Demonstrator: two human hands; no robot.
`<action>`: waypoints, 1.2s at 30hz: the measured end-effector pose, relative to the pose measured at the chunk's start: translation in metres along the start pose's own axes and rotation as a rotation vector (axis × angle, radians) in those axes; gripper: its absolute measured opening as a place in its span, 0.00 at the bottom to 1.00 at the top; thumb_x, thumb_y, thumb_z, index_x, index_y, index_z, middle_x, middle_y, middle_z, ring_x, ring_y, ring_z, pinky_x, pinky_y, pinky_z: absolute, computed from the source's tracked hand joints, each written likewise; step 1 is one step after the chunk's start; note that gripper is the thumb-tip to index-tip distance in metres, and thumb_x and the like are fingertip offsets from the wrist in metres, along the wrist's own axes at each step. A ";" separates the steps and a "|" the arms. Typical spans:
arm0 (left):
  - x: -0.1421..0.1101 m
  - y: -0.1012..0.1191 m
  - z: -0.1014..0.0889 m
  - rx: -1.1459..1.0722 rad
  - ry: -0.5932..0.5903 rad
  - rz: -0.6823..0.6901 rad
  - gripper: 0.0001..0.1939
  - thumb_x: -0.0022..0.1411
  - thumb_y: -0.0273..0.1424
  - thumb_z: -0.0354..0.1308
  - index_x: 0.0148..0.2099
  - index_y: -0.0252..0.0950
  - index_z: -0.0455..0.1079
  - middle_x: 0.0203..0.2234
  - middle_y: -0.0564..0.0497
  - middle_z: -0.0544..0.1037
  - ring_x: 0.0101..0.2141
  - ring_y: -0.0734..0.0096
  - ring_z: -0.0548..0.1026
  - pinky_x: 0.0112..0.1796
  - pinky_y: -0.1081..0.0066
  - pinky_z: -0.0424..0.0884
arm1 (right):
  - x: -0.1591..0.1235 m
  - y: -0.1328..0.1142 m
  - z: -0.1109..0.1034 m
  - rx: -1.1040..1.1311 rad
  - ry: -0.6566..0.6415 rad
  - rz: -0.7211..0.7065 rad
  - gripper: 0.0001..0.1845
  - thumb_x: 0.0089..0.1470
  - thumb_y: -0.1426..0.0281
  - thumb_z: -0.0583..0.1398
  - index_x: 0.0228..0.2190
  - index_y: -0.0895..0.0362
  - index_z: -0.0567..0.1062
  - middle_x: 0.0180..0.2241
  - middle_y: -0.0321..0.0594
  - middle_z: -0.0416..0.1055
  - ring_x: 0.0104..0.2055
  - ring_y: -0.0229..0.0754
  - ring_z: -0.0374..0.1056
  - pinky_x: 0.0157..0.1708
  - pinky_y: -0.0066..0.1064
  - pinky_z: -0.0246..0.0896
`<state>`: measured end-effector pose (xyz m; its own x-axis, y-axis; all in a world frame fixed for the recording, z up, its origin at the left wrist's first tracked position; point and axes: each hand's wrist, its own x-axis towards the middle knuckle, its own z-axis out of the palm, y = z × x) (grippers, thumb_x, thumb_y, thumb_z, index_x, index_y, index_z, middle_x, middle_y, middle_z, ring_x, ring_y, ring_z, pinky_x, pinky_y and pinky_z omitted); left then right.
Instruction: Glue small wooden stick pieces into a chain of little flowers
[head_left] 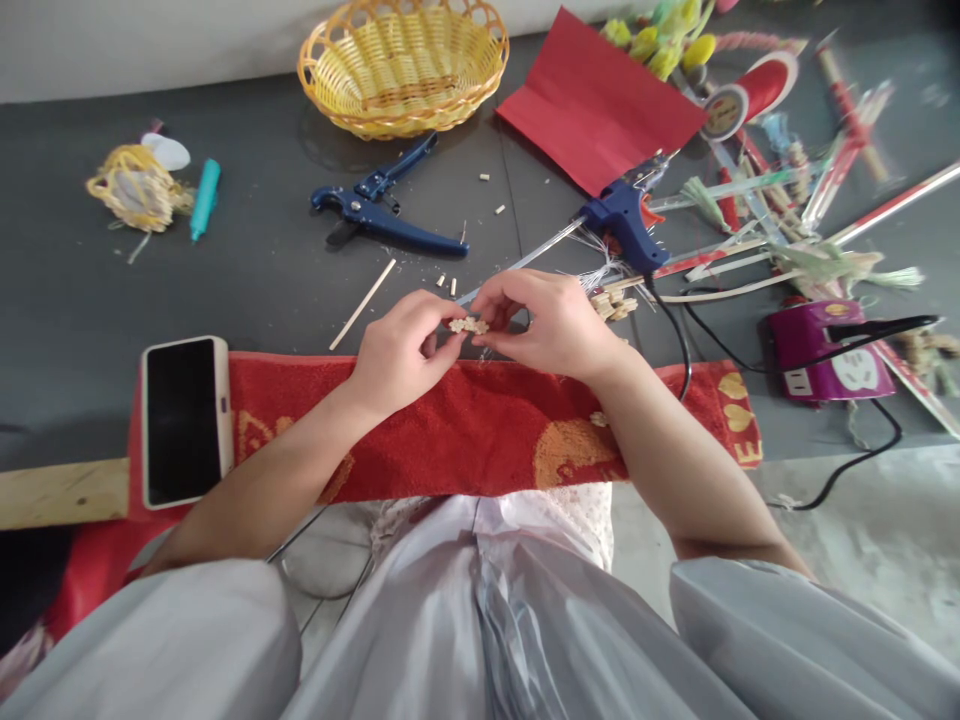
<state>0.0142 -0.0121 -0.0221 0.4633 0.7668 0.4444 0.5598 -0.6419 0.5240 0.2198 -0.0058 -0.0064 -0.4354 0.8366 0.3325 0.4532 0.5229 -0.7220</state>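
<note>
red towel [450, 440] lies along the near edge of the grey table [262, 240], a phone [182, 420] on one end. just past it, the left hand [409, 345] and right hand [551, 320] pinch a small pale piece [469, 325] between closed fingertips. a blue cutter [390, 215] lies beyond; the glue gun [626, 222] and its cord [679, 335] crowd the right hand's side. fingers partly cover the piece, its shape is hard to make out, and yellow flowers [667, 40] run out of view.
</note>
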 end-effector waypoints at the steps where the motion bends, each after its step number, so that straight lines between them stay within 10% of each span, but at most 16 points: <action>1: 0.000 0.000 0.000 -0.004 0.006 0.006 0.07 0.61 0.25 0.58 0.43 0.37 0.70 0.33 0.53 0.76 0.20 0.83 0.65 0.25 0.78 0.66 | 0.000 0.000 0.000 0.000 0.001 0.000 0.07 0.48 0.72 0.64 0.34 0.58 0.75 0.28 0.36 0.74 0.28 0.35 0.68 0.31 0.27 0.63; 36: -0.001 0.000 0.000 0.010 0.000 0.011 0.06 0.62 0.25 0.58 0.43 0.36 0.70 0.34 0.52 0.77 0.20 0.84 0.66 0.25 0.78 0.66 | 0.000 0.000 0.000 0.008 0.012 -0.031 0.07 0.48 0.73 0.63 0.33 0.58 0.75 0.28 0.36 0.73 0.28 0.35 0.68 0.31 0.27 0.63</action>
<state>0.0139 -0.0122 -0.0228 0.4694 0.7598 0.4499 0.5616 -0.6500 0.5119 0.2195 -0.0060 -0.0066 -0.4392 0.8222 0.3620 0.4339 0.5470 -0.7160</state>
